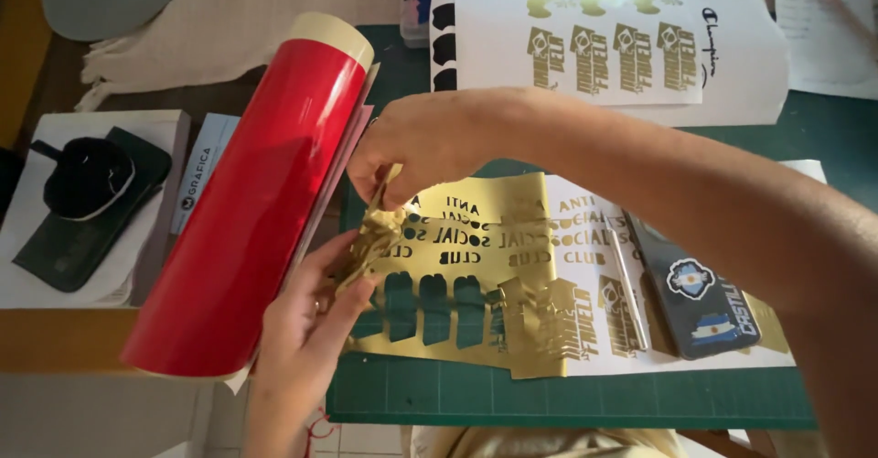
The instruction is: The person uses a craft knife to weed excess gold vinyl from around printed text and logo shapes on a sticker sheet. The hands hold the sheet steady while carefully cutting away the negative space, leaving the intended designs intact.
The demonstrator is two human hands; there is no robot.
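Note:
A gold vinyl sheet with cut-out letters and shapes lies on a white backing sheet over the green cutting mat. My right hand reaches across from the right and pinches the crumpled, peeled gold edge at the sheet's left side. My left hand comes up from below and holds the same crumpled gold waste from underneath. Part of the sheet is lifted and folded over.
A big red vinyl roll lies diagonally just left of my hands. A phone in a dark stickered case rests on the backing at right. Another white sheet with gold designs lies at the back. A black object on a box sits far left.

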